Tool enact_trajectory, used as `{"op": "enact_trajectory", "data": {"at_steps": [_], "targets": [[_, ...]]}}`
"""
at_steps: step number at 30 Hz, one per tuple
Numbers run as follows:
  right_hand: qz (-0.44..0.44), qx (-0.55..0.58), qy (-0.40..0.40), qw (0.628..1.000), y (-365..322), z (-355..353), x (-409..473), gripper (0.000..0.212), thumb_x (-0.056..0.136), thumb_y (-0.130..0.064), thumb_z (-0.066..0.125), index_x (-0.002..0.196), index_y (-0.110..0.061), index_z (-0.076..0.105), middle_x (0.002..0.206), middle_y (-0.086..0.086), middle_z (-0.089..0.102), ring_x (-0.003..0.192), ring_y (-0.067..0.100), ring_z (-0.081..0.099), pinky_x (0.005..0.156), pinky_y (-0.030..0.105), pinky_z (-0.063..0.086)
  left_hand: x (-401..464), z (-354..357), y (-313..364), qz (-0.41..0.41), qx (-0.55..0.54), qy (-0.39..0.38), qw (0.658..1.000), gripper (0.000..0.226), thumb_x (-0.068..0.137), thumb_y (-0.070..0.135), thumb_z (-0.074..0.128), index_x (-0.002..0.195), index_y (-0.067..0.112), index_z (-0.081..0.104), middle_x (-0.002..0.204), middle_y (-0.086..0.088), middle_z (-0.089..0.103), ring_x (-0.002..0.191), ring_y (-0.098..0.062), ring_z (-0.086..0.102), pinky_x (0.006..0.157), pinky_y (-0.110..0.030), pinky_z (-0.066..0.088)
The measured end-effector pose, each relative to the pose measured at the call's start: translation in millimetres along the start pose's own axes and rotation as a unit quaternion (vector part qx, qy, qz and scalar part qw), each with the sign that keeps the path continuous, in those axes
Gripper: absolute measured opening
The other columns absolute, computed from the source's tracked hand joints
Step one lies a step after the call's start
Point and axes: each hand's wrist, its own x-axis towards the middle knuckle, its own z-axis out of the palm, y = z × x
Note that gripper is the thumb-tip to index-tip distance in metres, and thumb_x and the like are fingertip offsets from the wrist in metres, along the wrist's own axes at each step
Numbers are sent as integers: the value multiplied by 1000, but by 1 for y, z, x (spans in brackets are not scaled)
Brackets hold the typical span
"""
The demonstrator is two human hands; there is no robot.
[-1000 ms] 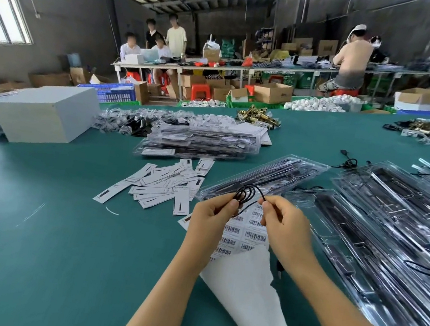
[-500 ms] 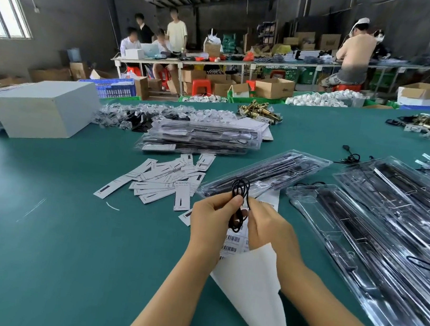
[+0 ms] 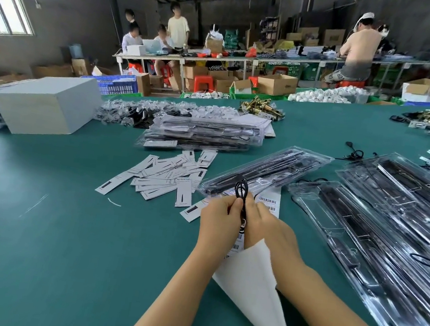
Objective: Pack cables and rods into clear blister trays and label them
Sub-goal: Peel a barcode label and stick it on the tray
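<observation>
2 hands [image 3: 221, 219], 1 cable [image 3: 241, 191]

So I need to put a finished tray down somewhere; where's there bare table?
Bare green table lies left of the left hand, below the paper cards and the grey box. Right of the right hand it is crowded with trays.

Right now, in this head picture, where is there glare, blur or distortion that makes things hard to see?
Head view: ceiling light glares on the clear blister trays at right, hiding their contents; the bottom right corner smears into streaks; the window is overexposed; the wide lens bends the green table edges. The black cable pinched between the left hand and right hand stays sharp.
</observation>
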Motion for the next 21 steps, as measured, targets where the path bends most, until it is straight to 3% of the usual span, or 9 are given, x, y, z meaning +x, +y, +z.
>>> {"op": "enact_trajectory", "data": {"at_steps": [3, 6, 8, 11, 14, 19, 21], "targets": [[-11, -18, 12, 1000, 0, -4, -5, 69, 92, -18, 44, 152, -12, 10, 113, 1, 49, 83, 21, 50, 55, 29, 27, 0, 1, 2, -38, -70, -50, 996, 29, 92, 9, 48, 63, 10, 54, 54, 2, 49, 56, -14, 42, 59, -26, 36], [-18, -19, -1, 1000, -1, -9, -4, 55, 94, -26, 43, 144, -16, 22, 92, -2, 34, 79, 20, 42, 55, 29, 26, -2, 1, 1, -71, -181, -63, 979, 32, 88, 24, 59, 68, 1, 52, 63, -8, 40, 63, -18, 38, 64, -32, 35], [-26, -19, -6, 999, -5, -8, -3, 39, 94, -29, 39, 130, -15, 34, 88, -3, 25, 74, 18, 35, 54, 30, 28, -3, 0, -2, -107, -222, -45, 968, 40, 88, 30, 66, 64, 2, 50, 59, -7, 36, 58, -19, 35, 57, -28, 33], [-26, -16, -17, 999, -13, -2, -1, 35, 97, -29, 34, 128, -13, 37, 95, 1, 35, 79, 21, 42, 55, 32, 27, 0, -1, -6, -192, -288, -17, 938, 36, 82, 20, 72, 53, 13, 52, 49, 1, 43, 44, -14, 38, 45, -19, 33], [-46, -34, -9, 998, -15, 2, 0, 39, 99, -29, 33, 134, -13, 34, 107, 3, 40, 91, 22, 47, 58, 32, 30, 3, -4, -6, -242, -322, 6, 915, 20, 77, 18, 75, 65, 9, 62, 62, -5, 54, 47, -15, 44, 46, -21, 36], [-103, 52, 12, 993, -11, 0, -8, 46, 97, -20, 41, 140, -10, 30, 107, 1, 38, 89, 16, 38, 64, 29, 33, 3, -8, -4, -215, -340, 11, 916, 17, 87, 15, 68, 74, 4, 65, 62, -7, 54, 50, -15, 49, 49, -23, 43], [-95, 87, 7, 992, -9, -2, -5, 53, 96, -16, 43, 147, -13, 27, 114, 1, 42, 92, 17, 45, 67, 29, 38, 3, -9, -3, -185, -329, 8, 926, 25, 92, 16, 62, 76, -1, 69, 66, -12, 62, 56, -19, 55, 55, -27, 50]]}}
